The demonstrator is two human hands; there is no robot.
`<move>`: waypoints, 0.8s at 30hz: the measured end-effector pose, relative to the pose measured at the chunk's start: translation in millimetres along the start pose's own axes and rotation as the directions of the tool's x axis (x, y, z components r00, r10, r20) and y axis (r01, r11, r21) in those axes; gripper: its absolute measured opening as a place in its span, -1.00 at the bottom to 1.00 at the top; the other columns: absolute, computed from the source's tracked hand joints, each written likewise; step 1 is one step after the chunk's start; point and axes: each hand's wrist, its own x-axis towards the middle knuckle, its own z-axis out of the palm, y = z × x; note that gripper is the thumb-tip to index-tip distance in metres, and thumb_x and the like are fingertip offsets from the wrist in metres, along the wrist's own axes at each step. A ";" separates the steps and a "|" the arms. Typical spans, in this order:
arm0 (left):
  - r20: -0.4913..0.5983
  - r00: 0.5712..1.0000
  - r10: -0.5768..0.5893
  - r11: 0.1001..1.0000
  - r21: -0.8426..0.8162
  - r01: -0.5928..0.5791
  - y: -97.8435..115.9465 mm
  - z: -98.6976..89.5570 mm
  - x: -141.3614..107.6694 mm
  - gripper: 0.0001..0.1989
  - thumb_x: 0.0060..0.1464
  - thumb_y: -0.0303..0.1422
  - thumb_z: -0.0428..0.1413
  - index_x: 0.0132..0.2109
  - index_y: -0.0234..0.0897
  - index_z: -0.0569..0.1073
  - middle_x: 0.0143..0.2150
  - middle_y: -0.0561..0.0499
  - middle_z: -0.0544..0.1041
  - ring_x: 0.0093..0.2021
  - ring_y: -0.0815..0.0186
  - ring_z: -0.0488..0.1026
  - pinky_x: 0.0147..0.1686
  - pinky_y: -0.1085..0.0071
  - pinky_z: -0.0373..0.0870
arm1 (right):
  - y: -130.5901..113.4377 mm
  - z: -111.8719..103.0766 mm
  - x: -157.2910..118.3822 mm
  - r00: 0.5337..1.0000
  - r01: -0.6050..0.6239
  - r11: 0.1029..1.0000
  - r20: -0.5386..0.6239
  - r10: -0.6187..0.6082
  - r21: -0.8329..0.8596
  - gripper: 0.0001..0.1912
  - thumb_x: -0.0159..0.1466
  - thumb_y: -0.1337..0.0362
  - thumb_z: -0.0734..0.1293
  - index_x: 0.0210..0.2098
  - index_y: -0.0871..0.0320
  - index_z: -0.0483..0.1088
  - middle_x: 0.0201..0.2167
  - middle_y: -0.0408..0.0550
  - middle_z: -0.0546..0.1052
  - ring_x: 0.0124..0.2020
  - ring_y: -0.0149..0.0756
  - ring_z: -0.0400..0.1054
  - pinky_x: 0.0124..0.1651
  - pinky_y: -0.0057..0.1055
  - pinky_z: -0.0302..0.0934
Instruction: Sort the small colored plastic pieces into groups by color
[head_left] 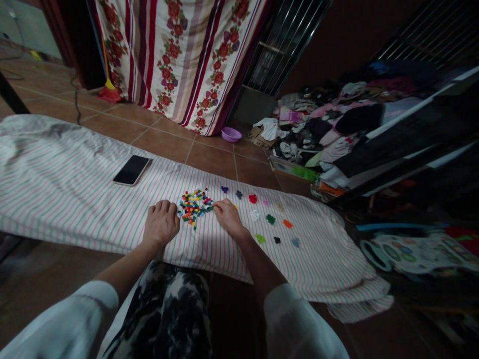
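A mixed pile of tiny coloured plastic pieces [194,203] lies on a striped cloth [93,199]. To its left my left hand [161,223] rests palm down on the cloth, fingers bent and slightly apart, with nothing seen in it. My right hand [227,215] has thumb and forefinger pinched at the pile's right edge; whatever is between the fingertips is too small to make out. Right of that hand sit small single-colour heaps, among them a red heap [253,198], a dark green heap [270,219], an orange heap [287,224] and a lime heap [260,239]. A yellow bit is partly hidden behind my right hand.
A phone [132,170] lies on the cloth further left. Beyond the cloth-covered surface are a tiled floor, a purple basin [231,134], a red broom [110,92] and a flowered curtain [179,60]. Heaped clothes [322,119] fill the back right.
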 end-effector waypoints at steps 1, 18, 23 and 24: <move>0.000 1.000 -0.001 1.000 -0.003 0.001 0.1 -0.2 0.0 -0.75 0.16 -0.32 -0.12 -0.15 -0.27 0.40 -0.16 -0.17 0.42 -0.07 0.06 0.30 -0.14 0.15 0.15 | 0.6 -0.5 0.6 1.000 -0.003 1.000 0.000 0.003 -0.002 -0.75 0.27 0.41 0.22 -0.20 0.11 0.53 -0.28 -0.05 0.45 -0.23 -0.32 0.32 -0.10 -0.44 0.15; -0.003 1.000 0.004 1.000 -0.009 -0.004 0.8 -1.8 0.2 -0.75 0.15 -0.34 -0.11 -0.14 -0.27 0.41 -0.14 -0.18 0.43 -0.07 0.05 0.31 -0.14 0.15 0.15 | -16.7 -5.6 19.4 0.985 -0.122 0.971 0.095 0.143 -0.204 -0.79 0.28 0.27 0.25 -0.32 0.10 0.55 -0.28 0.00 0.48 -0.28 -0.32 0.34 -0.29 -0.45 0.09; 0.006 1.000 0.003 1.000 -0.013 -0.002 0.6 -1.6 0.4 -0.75 0.14 -0.33 -0.10 -0.13 -0.26 0.42 -0.14 -0.18 0.43 -0.07 0.05 0.31 -0.14 0.16 0.15 | -17.3 -5.1 25.6 0.980 -0.115 0.976 0.138 0.142 -0.186 -0.83 0.24 0.29 0.30 -0.33 0.09 0.56 -0.25 0.00 0.50 -0.26 -0.29 0.36 -0.25 -0.43 0.11; 0.007 1.000 0.002 1.000 -0.013 -0.002 0.6 -1.7 0.4 -0.75 0.14 -0.33 -0.10 -0.13 -0.26 0.42 -0.14 -0.18 0.43 -0.06 0.06 0.31 -0.14 0.16 0.15 | -17.2 -4.9 26.2 0.980 -0.114 0.977 0.141 0.141 -0.182 -0.83 0.23 0.29 0.30 -0.33 0.09 0.56 -0.26 -0.01 0.51 -0.25 -0.29 0.37 -0.25 -0.44 0.11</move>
